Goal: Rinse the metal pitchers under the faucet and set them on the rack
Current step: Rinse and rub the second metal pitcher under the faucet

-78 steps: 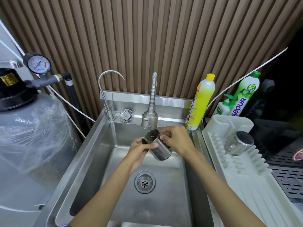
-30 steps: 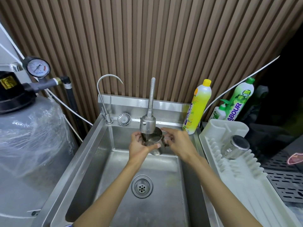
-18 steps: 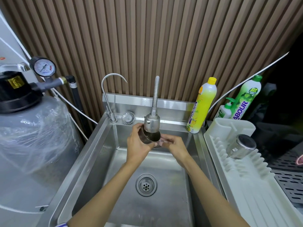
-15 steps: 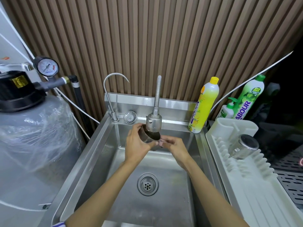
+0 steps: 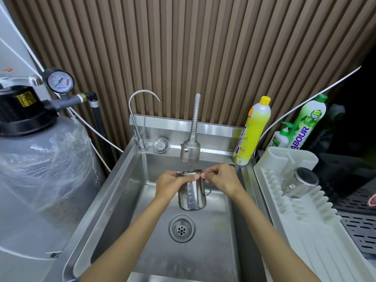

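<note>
A steel pitcher [image 5: 192, 195] hangs upright over the sink [image 5: 114, 192], its mouth just below the flexible faucet's head [image 5: 190, 151], from which a thin stream runs. My left hand [image 5: 167, 183] grips the pitcher's rim and upper wall from the left. My right hand [image 5: 221, 179] pinches the rim above the handle from the right. A second steel pitcher [image 5: 300, 185] lies upside down and tilted on the white rack [image 5: 305, 226] to the right of the sink.
The drain [image 5: 181, 228] lies below the pitcher. A gooseneck tap [image 5: 140, 119] and a strainer [image 5: 160, 145] sit at the sink's back left. Yellow [image 5: 253, 131] and green [image 5: 305, 125] detergent bottles stand back right. A wrapped filter tank [image 5: 38, 159] fills the left.
The pitcher has dropped from tight against the faucet head to a little below it and now stands upright. Both hands have shifted up to its rim.
</note>
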Demonstrator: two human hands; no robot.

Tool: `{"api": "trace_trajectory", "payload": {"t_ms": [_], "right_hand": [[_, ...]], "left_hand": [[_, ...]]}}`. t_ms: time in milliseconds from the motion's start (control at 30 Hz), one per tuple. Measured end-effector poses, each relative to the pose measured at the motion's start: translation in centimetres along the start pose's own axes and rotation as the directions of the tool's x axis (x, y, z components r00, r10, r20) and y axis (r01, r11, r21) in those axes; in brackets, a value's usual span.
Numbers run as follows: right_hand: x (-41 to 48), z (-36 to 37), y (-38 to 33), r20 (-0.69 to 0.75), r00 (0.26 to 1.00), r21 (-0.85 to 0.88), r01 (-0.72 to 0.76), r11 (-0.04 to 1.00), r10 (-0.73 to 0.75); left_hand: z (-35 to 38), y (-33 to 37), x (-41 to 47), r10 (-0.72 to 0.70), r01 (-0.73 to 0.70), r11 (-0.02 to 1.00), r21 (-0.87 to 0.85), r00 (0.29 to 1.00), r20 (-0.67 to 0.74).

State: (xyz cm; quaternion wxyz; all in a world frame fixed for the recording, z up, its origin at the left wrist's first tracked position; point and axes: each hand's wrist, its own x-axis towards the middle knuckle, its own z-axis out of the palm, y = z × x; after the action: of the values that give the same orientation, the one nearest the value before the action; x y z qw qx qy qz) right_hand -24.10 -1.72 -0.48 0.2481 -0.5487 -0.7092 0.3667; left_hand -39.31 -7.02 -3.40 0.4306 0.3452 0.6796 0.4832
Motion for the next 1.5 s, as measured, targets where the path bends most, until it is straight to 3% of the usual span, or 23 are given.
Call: {"api": "trace_trajectory", "payload": {"t_ms": [67, 167, 267, 367, 533, 633, 767, 900, 1067, 1167, 1300, 1500], "right_hand": [[0.1, -0.7, -0.7, 0.022, 0.998, -0.14, 0.057, 0.988, -0.055], [0.0, -1.3, -1.6, 0.021, 0.992, -0.291, 0.127, 0.948, -0.127], [-0.3, -1.8, -2.4, 0.063, 0.98, -0.396, 0.198, 0.897, -0.189], [-0.1, -2.4, -2.4, 0.113, 0.968, -0.395, 0.25, 0.884, -0.223], [0.7, -2.0, -1.0, 0.08, 0.976, -0.245, 0.215, 0.945, -0.201], [0.7, -0.5, 0.0, -0.011, 0.985, -0.064, 0.174, 0.983, -0.175], [0.7, 1.4, 0.6, -0.043, 0.994, 0.188, 0.108, 0.976, -0.101], [0.6, 3.2, 1.3, 0.034, 0.999, 0.449, 0.021, 0.893, -0.041], [0.2, 4.9, 1.9, 0.098, 0.994, 0.725, -0.11, 0.68, 0.057], [0.1, 4.7, 2.1, 0.104, 0.994, 0.755, -0.095, 0.649, 0.025], [-0.1, 3.3, 2.1, 0.06, 0.998, 0.665, -0.026, 0.747, -0.019], [-0.1, 1.8, 1.4, 0.046, 0.999, 0.414, -0.014, 0.91, -0.006]], "left_hand": [[0.5, -0.7, -0.3, -0.068, 0.093, 0.975, -0.2, 0.989, 0.127], [1.4, -1.4, -0.3, -0.051, 0.14, 0.902, -0.407, 0.974, 0.221], [2.0, -1.6, 0.3, -0.012, 0.112, 0.851, -0.514, 0.981, 0.193], [2.7, -1.8, 1.1, 0.043, 0.013, 0.84, -0.543, 0.995, 0.09], [2.9, -1.6, 2.0, 0.175, -0.192, 0.892, -0.41, 0.981, -0.079], [2.3, -1.1, 1.9, 0.305, -0.335, 0.925, -0.181, 0.936, -0.173], [1.2, -0.3, 1.5, 0.433, -0.432, 0.901, 0.047, 0.88, -0.196], [-0.2, 0.4, 1.2, 0.5, -0.465, 0.86, 0.211, 0.852, -0.158], [-0.9, 1.5, 0.8, 0.538, -0.455, 0.784, 0.423, 0.837, -0.097], [-0.7, 2.1, 0.7, 0.522, -0.428, 0.776, 0.463, 0.848, -0.092], [-0.5, 2.3, 0.5, 0.456, -0.355, 0.813, 0.462, 0.881, -0.124], [0.2, 1.3, 0.3, 0.226, -0.193, 0.96, 0.202, 0.962, -0.154]]}}
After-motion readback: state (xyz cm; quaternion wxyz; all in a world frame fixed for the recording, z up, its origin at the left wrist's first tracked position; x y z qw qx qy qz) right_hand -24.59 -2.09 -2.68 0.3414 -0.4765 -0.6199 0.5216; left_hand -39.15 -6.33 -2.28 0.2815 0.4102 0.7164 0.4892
